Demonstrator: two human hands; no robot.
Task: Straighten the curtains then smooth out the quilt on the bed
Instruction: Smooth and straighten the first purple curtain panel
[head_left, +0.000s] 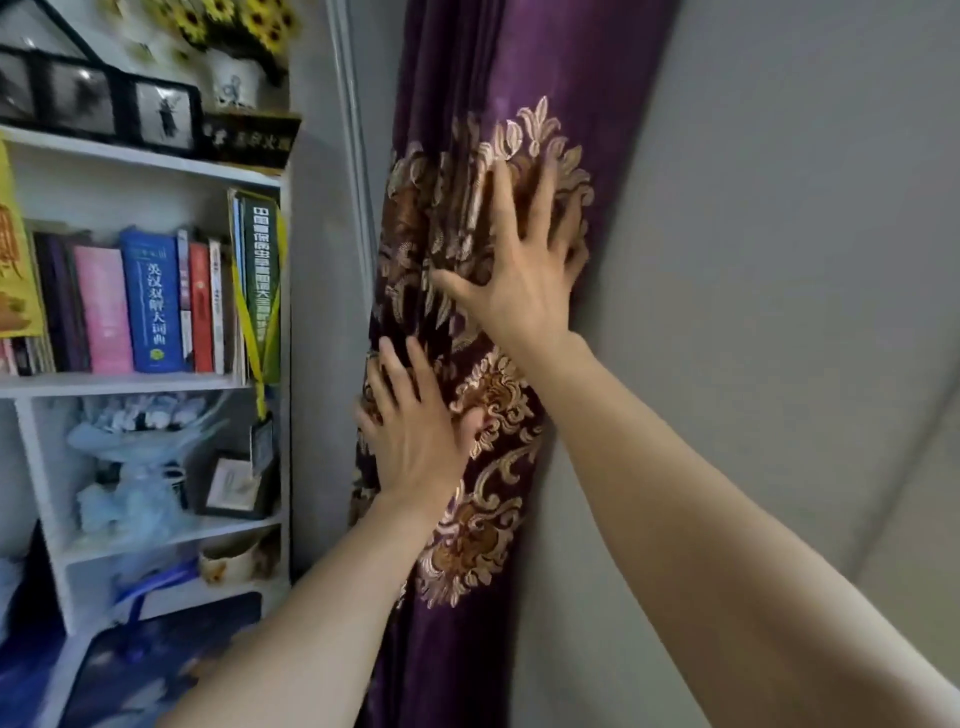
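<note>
Between the bookshelf (156, 387) and the wall, the bunched purple curtain (498, 73) is pressed flat by the left hand (415, 441) and right hand (524, 280), fingers spread, nothing gripped, so folds could easily get shoved sideways instead of straightened.

We see a deep purple curtain (545, 62) with gold and bronze floral scrollwork. Beside it, a white shelf (140, 382) carries a blue book (156, 306), a pink book (104, 306), yellow sunflowers (234, 21) and black frames (98, 101).
</note>
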